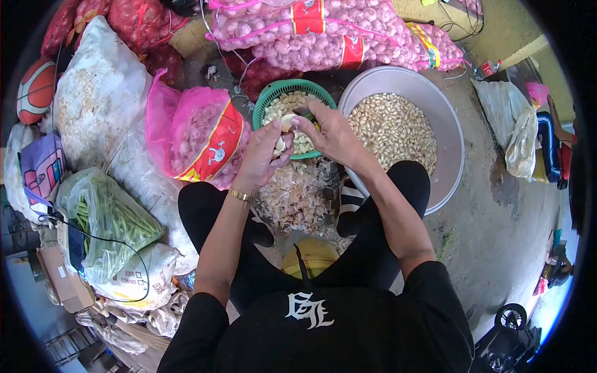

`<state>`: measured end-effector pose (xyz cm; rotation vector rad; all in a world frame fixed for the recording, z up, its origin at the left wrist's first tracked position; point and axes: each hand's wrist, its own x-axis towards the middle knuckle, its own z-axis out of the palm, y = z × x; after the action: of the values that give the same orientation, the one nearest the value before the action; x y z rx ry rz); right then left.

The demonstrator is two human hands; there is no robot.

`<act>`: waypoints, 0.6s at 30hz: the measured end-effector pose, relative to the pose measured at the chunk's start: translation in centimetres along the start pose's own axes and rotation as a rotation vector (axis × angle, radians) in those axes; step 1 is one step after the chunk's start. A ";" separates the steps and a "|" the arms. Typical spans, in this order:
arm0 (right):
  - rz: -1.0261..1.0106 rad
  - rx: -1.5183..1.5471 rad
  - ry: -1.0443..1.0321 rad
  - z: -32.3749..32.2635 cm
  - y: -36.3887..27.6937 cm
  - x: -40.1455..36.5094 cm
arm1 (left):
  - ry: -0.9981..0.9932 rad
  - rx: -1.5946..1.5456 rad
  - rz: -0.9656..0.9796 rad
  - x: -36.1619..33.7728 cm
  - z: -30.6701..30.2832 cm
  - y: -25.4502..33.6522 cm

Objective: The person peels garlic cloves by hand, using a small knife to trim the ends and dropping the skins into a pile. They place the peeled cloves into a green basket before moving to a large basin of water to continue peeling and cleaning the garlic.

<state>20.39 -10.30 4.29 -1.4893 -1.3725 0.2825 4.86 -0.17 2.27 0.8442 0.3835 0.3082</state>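
My left hand (264, 152) is closed around garlic cloves (280, 145), over the near left rim of a green basket (259, 112). My right hand (326, 132) meets it over the basket, its fingers bent at a pale clove (288, 122). A small part of a yellow-handled tool shows at the right fingers; its blade cannot be made out. Peeled cloves (301, 143) lie in the basket. To the right, a large pale basin (456, 140) holds many cloves (392, 127). Below the basket is a heap of garlic skins (292, 196).
A pink net bag of garlic (205, 133) stands left of the basket. Full garlic sacks (348, 37) lie behind. Green vegetables in a plastic bag (115, 217), a white sack (96, 87) and a basketball (36, 91) are at the left. A motorcycle (507, 339) is far right.
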 end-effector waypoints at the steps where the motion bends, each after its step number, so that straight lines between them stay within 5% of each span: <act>1: 0.001 0.005 -0.001 -0.1 0.0 -0.1 | 0.005 0.001 -0.001 0.1 0.0 0.0; 9: 0.143 -0.215 -0.082 -1.1 -0.7 -0.3 | 0.017 0.063 -0.009 0.3 0.6 -0.1; 18: 0.078 -0.299 -0.031 -1.3 -1.2 -0.5 | 0.041 0.028 -0.036 0.2 1.1 0.1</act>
<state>20.50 -11.62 5.63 -1.7938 -1.4294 0.1533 5.53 -0.73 2.90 0.8581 0.4414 0.2877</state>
